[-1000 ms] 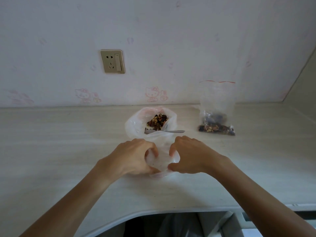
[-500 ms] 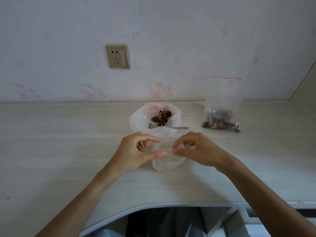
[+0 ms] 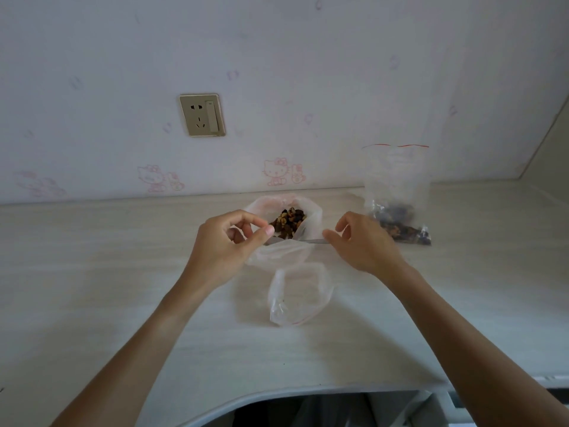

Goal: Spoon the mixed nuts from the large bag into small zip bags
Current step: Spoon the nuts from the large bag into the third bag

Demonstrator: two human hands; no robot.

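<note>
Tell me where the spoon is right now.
In the head view the spoon lies centre-frame across the large bag's near rim, bowl inside by the nuts, handle pointing toward the right hand.

**Thin plastic, pale woodgrain, one bit of metal**

I see a matt counter with pale woodgrain at centre frame. The large bag is thin, cloudy, crinkled plastic; the small zip bag below it is clear and glossy. The spoon handle looks like dull grey metal. At upper left, the wall socket has a smooth, satin beige face.
</note>
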